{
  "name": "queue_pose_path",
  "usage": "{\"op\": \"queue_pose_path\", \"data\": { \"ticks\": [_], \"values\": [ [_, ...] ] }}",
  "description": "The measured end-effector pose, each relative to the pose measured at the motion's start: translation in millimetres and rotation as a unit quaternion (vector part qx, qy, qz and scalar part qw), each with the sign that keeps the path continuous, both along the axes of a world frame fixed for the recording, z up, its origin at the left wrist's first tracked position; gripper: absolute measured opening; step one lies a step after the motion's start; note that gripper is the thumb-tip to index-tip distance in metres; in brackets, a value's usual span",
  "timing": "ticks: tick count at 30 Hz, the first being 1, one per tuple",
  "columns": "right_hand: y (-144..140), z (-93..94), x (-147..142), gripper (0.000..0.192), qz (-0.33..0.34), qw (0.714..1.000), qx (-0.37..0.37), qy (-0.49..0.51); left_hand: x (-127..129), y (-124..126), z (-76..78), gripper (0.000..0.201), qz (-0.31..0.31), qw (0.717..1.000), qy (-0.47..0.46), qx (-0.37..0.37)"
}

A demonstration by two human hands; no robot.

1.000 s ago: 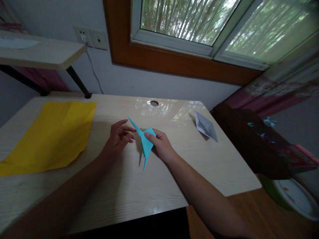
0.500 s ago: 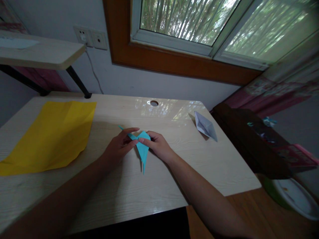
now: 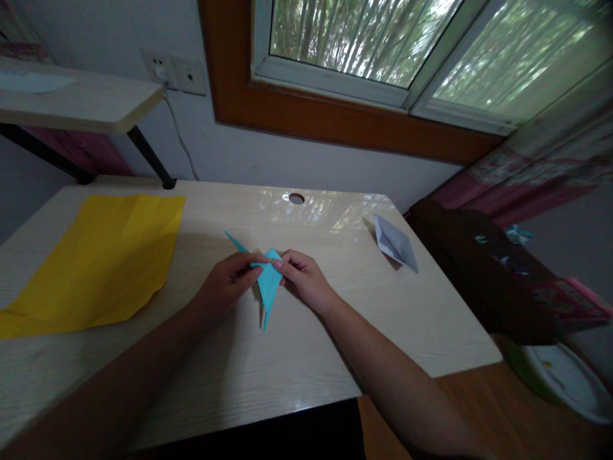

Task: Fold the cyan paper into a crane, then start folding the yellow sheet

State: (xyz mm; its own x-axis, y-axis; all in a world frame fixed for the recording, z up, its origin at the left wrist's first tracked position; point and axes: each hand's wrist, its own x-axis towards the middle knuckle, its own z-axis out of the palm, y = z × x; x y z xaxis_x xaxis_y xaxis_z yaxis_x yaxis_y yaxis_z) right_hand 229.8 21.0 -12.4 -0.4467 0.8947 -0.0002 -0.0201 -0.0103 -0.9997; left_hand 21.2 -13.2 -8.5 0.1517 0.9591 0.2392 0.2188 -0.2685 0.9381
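Note:
Between my hands is a turquoise folded paper (image 3: 269, 281), an origami figure with narrow pointed ends; one points to the upper left, another down toward me. My left hand (image 3: 234, 275) pinches its left side, the index finger stretched across the upper part. From the right, my right hand (image 3: 301, 275) grips the upper right edge with the thumb on top; its other fingers are partly hidden behind the paper. Both hands are just above or on the pale wooden table (image 3: 306, 351).
A large yellow sheet of paper (image 3: 115, 255) lies at the left of the table. On the right stands a white folded paper boat (image 3: 395, 243). A raised shelf (image 3: 110, 105) on black legs is at the back left. A round cable hole (image 3: 296, 199) is near the back edge.
The turquoise paper has shifted and turned slightly, its lower point swinging left. My left index finger now lies across its upper part, near my right thumb.

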Motion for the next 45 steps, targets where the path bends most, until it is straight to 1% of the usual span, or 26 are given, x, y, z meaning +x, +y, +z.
{"op": "queue_pose_path", "data": {
  "ticks": [3,10,14,20,22,28,35,38,40,45],
  "values": [
    [-1,1.8,0,0.040,0.000,1.000,-0.006,0.000,2,-2,-1.1,0.024,-0.017,0.999,-0.026,-0.026],
    [-1,3.5,0,0.039,0.009,0.999,-0.023,0.021,1,-2,-2.5,0.023,-0.023,0.999,-0.036,-0.027],
    [0,2.2,0,0.042,0.007,0.999,-0.028,0.019,2,-1,-2.0,0.021,-0.010,0.999,-0.032,-0.019],
    [2,2.8,-1,0.042,-0.011,0.999,-0.021,0.030,2,-1,4.0,0.019,0.006,1.000,-0.026,-0.013],
    [2,3.8,-2,0.043,-0.016,0.999,-0.020,0.027,2,-1,3.7,0.021,-0.003,0.999,-0.030,-0.013],
    [1,5.6,-3,0.046,-0.031,0.999,-0.018,0.008,0,-3,-1.5,0.030,-0.052,0.995,-0.080,-0.037],
    [1,3.4,0,0.045,-0.014,1.000,-0.006,-0.014,1,-3,-5.6,0.029,-0.073,0.993,-0.088,-0.039],
    [0,5.2,-1,0.044,-0.011,1.000,0.008,-0.022,0,-1,-6.2,0.025,-0.062,0.994,-0.074,-0.041],
    [0,6.4,-2,0.043,-0.009,1.000,0.017,-0.023,-1,0,-5.0,0.022,-0.044,0.996,-0.066,-0.042],
    [-1,3.6,-6,0.035,-0.013,0.999,0.002,0.043,1,2,5.5,0.018,0.037,0.997,-0.057,-0.040]
  ]
}}
